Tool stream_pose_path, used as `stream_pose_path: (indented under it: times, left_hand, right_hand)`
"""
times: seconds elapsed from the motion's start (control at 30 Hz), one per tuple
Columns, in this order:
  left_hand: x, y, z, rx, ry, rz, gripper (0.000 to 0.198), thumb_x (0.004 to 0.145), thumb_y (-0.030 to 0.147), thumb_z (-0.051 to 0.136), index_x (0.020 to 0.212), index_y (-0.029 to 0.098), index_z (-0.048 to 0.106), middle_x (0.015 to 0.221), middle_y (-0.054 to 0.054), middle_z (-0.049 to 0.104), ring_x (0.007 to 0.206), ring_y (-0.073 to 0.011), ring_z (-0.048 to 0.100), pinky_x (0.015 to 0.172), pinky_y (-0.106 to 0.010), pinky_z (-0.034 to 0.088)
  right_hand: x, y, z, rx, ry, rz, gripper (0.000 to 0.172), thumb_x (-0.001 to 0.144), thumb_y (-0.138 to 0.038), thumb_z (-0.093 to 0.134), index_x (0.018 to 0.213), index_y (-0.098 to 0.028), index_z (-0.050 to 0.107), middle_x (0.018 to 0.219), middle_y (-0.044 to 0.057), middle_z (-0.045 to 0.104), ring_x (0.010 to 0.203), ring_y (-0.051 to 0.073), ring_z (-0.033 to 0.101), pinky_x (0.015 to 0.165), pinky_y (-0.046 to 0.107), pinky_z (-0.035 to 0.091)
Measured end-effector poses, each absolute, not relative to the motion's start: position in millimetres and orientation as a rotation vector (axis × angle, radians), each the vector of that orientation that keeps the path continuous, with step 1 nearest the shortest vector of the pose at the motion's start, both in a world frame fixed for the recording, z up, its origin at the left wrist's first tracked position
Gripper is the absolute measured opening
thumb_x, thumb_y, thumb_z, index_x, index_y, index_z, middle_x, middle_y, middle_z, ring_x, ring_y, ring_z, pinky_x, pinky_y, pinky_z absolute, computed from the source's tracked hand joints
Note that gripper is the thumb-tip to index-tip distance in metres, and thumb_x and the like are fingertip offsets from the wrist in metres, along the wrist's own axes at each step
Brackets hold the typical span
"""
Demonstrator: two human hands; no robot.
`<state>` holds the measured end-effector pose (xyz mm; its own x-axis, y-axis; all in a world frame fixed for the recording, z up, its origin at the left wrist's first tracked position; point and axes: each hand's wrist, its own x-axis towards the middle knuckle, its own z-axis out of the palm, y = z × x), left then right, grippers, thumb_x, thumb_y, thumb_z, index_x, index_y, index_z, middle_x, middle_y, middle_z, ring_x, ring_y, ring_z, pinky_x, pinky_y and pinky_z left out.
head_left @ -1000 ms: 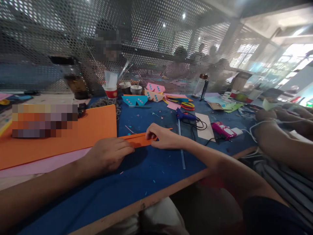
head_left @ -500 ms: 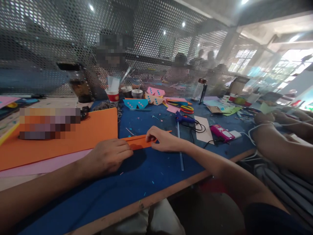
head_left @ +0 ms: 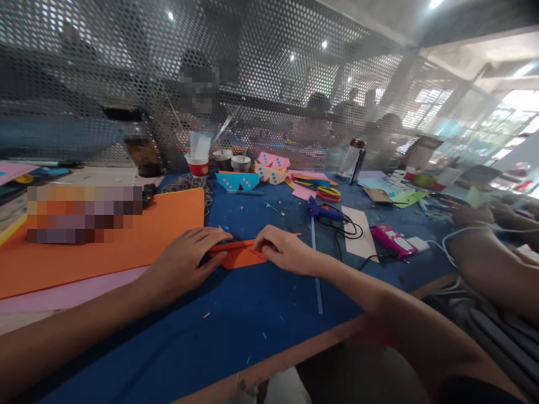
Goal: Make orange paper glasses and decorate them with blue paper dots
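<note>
A folded orange paper strip (head_left: 239, 253) lies on the blue table (head_left: 236, 320) between my hands. My left hand (head_left: 185, 264) rests on its left end with fingers stretched out flat, pressing the paper down. My right hand (head_left: 286, 251) sits on the strip's right part, fingers curled and pinching its upper edge. A large orange sheet (head_left: 105, 238) lies to the left, over a pink sheet (head_left: 71, 292).
A blue glue gun (head_left: 322, 212) with black cable, a pink device (head_left: 393, 240), scissors (head_left: 328, 193), folded paper shapes (head_left: 238, 180), cups (head_left: 197, 163) and a bottle (head_left: 351, 159) stand farther back. Another person's arms (head_left: 484, 252) rest at the right. A perforated metal screen (head_left: 252, 78) closes the rear.
My left hand has slid forward and its fingers have spread flat over the strip's left end. The strip now looks shorter and more folded. My right hand stayed on it.
</note>
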<state>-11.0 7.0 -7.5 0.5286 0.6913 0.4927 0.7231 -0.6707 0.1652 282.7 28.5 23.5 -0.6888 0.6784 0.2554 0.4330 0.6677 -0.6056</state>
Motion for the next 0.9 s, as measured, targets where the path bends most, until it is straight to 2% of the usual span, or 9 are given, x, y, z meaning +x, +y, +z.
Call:
stream_pose_path:
  times: [0.13,0.27,0.4,0.57,0.73,0.9]
  left_hand:
    - [-11.0,6.2,-9.1,-2.722,-1.257,-0.826,0.033,0.105,0.038,0.056,0.129,0.022,0.074,0.126,-0.013,0.082,0.118,-0.0321,0.076,0.103,-0.05,0.06]
    - [-10.9,4.6,-7.4,-2.771,-1.253,-0.864,0.029,0.103,0.028,0.058,0.126,0.023,0.073,0.121,-0.01,0.082,0.112,-0.0294,0.076,0.099,-0.047,0.06]
    - [-11.8,4.2,-9.9,-2.793,-1.261,-0.891,0.025,0.108,0.032,0.057,0.125,0.024,0.073,0.118,-0.008,0.081,0.108,-0.0281,0.076,0.094,-0.045,0.061]
    - [-11.1,3.2,-11.4,-2.797,-1.248,-0.922,0.029,0.113,0.04,0.051,0.123,0.026,0.075,0.116,-0.007,0.082,0.105,-0.0264,0.076,0.091,-0.042,0.061]
    - [-10.9,3.1,-12.8,-2.784,-1.252,-0.936,0.035,0.116,0.037,0.044,0.121,0.025,0.076,0.115,-0.007,0.082,0.105,-0.0251,0.076,0.094,-0.041,0.061]
    - [-12.1,4.1,-12.6,-2.798,-1.33,-0.892,0.039,0.116,0.044,0.042,0.12,0.027,0.077,0.115,-0.006,0.082,0.104,-0.0257,0.076,0.092,-0.041,0.059]
  right_hand:
    - [281.4,24.1,22.2,-0.877,-2.373,0.64,0.013,0.101,-0.01,0.059,0.103,-0.021,0.065,0.109,0.005,0.07,0.092,0.017,0.067,0.086,0.032,0.055]
    - [282.2,21.9,23.1,-0.863,-2.377,0.366,0.017,0.103,-0.009,0.057,0.109,-0.022,0.066,0.113,0.007,0.072,0.108,0.023,0.066,0.098,0.039,0.052]
    - [284.7,24.3,21.2,-0.916,-2.459,0.225,0.013,0.108,-0.015,0.059,0.113,-0.022,0.069,0.12,0.007,0.074,0.113,0.025,0.064,0.099,0.042,0.048]
    - [284.3,28.3,16.5,-0.974,-2.482,0.207,0.01,0.111,-0.021,0.062,0.109,-0.023,0.071,0.115,0.005,0.076,0.108,0.024,0.064,0.094,0.04,0.045]
    - [282.8,29.9,14.7,-0.971,-2.498,0.161,0.008,0.111,-0.021,0.064,0.11,-0.021,0.072,0.112,0.005,0.077,0.105,0.023,0.067,0.092,0.039,0.043]
    - [283.7,28.2,15.8,-0.914,-2.507,0.061,0.01,0.112,-0.02,0.062,0.109,-0.02,0.072,0.109,0.005,0.078,0.102,0.022,0.069,0.092,0.038,0.043]
